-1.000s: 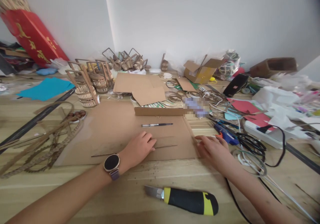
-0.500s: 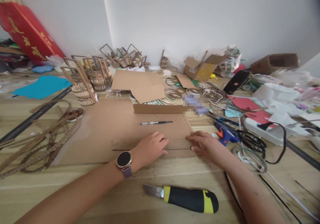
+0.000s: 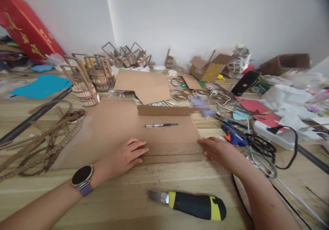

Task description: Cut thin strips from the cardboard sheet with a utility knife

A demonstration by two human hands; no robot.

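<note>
Your left hand (image 3: 125, 155) lies spread on the flat brown cardboard sheet (image 3: 110, 123), likely steadying that thin dark strip (image 3: 177, 155) — right hand (image 3: 221, 152) at its end, pinch unclear.

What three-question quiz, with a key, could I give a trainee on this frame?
1. True or false: the knife with the black and yellow handle lies on the wooden tabletop, nearer the camera than the pen.

2. Multiple choice: where is the watch?
A) on the person's right wrist
B) on the tabletop, off both wrists
C) on the person's left wrist

3. Short answer: what flat brown material lies beneath both the pen and the fingers of the left hand?

Key
1. True.
2. C.
3. Cardboard.
</note>
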